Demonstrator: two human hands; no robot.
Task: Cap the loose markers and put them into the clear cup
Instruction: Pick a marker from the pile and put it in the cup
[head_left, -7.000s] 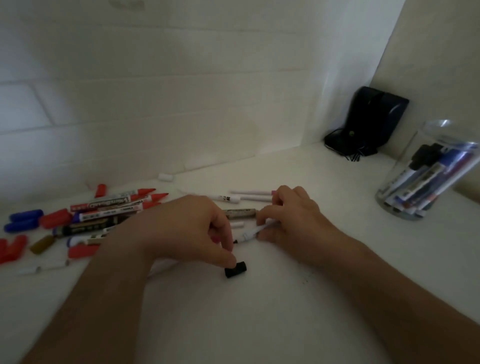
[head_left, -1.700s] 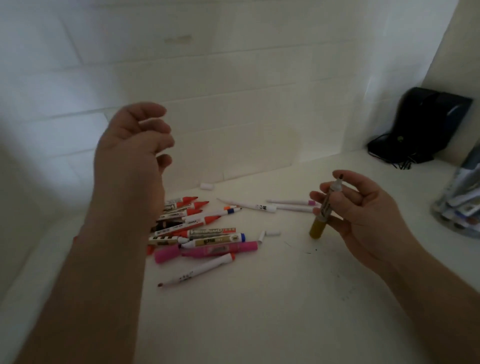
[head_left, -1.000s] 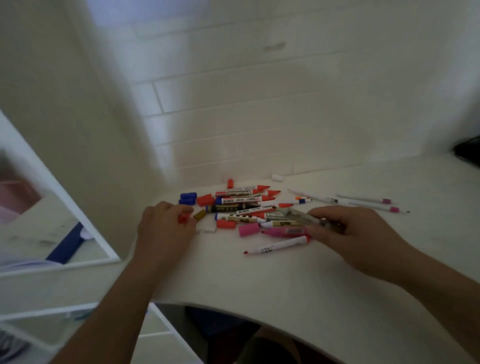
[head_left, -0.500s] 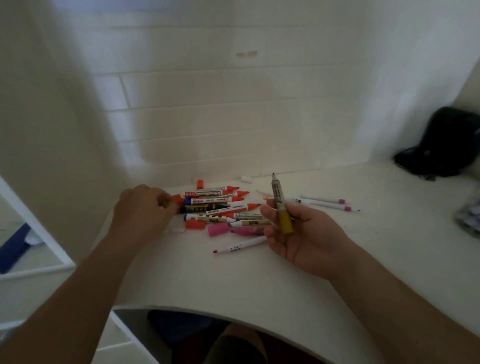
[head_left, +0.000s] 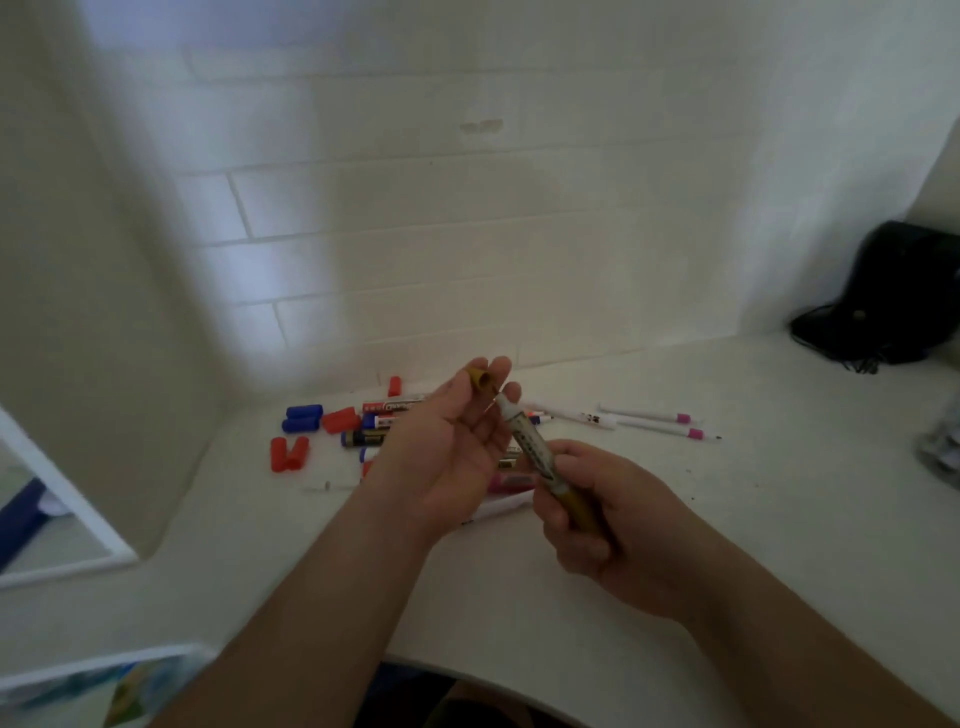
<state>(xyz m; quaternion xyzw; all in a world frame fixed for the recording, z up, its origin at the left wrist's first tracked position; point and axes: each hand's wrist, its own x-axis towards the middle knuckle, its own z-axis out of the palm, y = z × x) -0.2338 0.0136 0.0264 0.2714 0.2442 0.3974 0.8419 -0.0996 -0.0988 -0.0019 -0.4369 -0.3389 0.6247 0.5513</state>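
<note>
My right hand (head_left: 602, 514) grips a yellow-bodied marker (head_left: 535, 447) by its lower end, tip pointing up and left, uncapped. My left hand (head_left: 457, 441), palm up, pinches a yellow cap (head_left: 480, 379) between fingertips, its open end just above the marker's tip. Behind the hands lies a pile of loose markers (head_left: 384, 415) on the white desk (head_left: 727, 545), with red caps (head_left: 288, 453) and blue caps (head_left: 302, 417) at its left. Two thin pink-ended pens (head_left: 660, 423) lie to the right. The clear cup (head_left: 943, 447) shows only as a blurred sliver at the right edge.
A black device with a cord (head_left: 888, 301) sits in the back right corner. White brick wall runs behind the desk, and a side panel closes the left. The desk's curved front edge is just below my forearms.
My left hand has lifted off the pile with a yellow cap and come up next to the marker's tip. My right hand has tilted the yellow marker toward it.
</note>
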